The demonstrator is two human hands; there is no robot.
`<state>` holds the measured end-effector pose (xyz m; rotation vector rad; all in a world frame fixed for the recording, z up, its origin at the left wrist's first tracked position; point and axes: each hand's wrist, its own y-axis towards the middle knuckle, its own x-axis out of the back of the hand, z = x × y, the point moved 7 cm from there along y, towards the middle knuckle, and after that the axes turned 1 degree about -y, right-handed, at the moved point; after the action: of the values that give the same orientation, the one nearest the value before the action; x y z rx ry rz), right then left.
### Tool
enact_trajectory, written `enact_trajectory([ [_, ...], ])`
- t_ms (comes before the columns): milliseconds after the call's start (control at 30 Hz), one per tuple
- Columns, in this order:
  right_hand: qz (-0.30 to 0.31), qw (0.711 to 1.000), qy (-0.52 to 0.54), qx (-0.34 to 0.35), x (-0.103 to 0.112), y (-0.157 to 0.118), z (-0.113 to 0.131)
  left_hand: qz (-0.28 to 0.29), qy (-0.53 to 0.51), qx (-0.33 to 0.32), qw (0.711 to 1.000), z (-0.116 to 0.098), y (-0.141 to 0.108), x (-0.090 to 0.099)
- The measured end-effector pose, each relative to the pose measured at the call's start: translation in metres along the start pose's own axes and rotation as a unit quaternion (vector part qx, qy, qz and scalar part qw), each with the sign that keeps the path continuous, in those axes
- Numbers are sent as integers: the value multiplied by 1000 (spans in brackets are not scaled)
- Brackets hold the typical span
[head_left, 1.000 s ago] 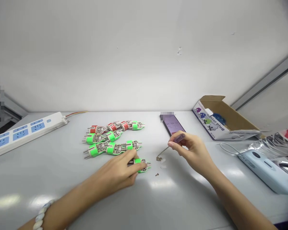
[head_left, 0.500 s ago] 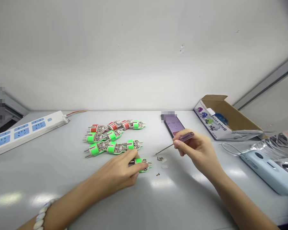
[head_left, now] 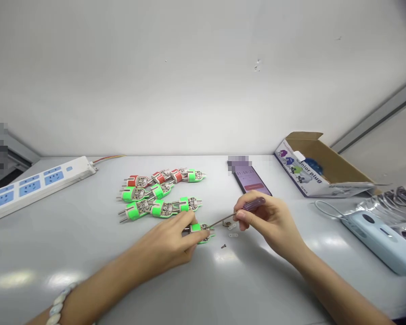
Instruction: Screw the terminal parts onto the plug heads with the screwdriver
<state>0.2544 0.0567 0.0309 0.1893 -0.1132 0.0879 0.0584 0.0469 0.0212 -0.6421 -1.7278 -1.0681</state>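
Observation:
My left hand [head_left: 176, 237] holds down a green electrical plug [head_left: 196, 227] on the table, fingers closed around its sides and partly covering it. In my right hand [head_left: 262, 216] is a screwdriver [head_left: 253, 204] with a translucent purple handle, gripped between thumb and fingers. Its thin shaft slants down to the left, and the tip is at the plug's inner side beside my left fingertips; whether it sits in a screw I cannot tell. Just right of the plug lie a few small screws [head_left: 226, 223], white cord clamp strips [head_left: 233, 235] and a lone screw [head_left: 223, 246].
Several opened green and red plugs [head_left: 162, 208] lie in rows behind my left hand. A white power strip [head_left: 37, 180] is at the left. Beyond my right hand are a phone [head_left: 248, 178] and an open cardboard box [head_left: 341, 167]; a pale blue device [head_left: 379, 239] lies at right.
My right hand has moved left and slightly down, bringing the screwdriver tip from beside the loose screws onto the plug. My left hand stays on the plug.

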Motion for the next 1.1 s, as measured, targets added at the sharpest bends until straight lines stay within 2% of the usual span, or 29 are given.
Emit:
enact_trajectory([
  [433, 0, 999, -33, 18, 0, 0, 9, -9, 2, -14, 1000, -2, 0, 1],
  [900, 54, 980, -112, 155, -10, -8, 26, -28, 18, -30, 999, -5, -1, -1],
  [1100, 61, 978, -114, 166, -12, -10, 26, -19, 14, -27, 999, -5, 0, -2],
])
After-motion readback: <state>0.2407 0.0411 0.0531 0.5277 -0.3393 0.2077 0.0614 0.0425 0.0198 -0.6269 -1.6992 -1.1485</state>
